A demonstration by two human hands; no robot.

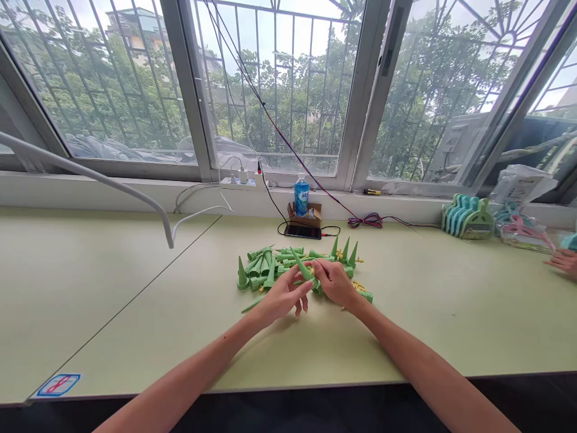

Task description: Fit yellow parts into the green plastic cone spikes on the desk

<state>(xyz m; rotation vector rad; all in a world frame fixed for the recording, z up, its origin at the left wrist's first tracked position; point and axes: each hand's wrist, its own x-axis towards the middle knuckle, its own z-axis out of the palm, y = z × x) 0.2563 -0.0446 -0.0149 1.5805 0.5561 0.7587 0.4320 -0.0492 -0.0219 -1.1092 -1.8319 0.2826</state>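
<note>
Between the thumb and fingers of my left hand (286,294) is a green plastic cone-shaped spike (301,264). It is tilted, its point up and to the left and its wide ribbed end toward my right hand. My right hand (333,279) is closed in a pinch close beside that wide end; a bit of yellow shows near its fingertips, but what it grips is hidden. Around both hands lies a pile of similar green spikes (261,264), some upright, others lying down. Small yellow plastic pieces (359,285) lie among them, to the right of my right hand.
Behind the pile lie a phone (303,232) on a cable and a small cardboard box (314,219) with a blue bottle (302,195). Green and teal plastic items (469,216) stand at the right. Another person's hand (563,261) is at the far right edge.
</note>
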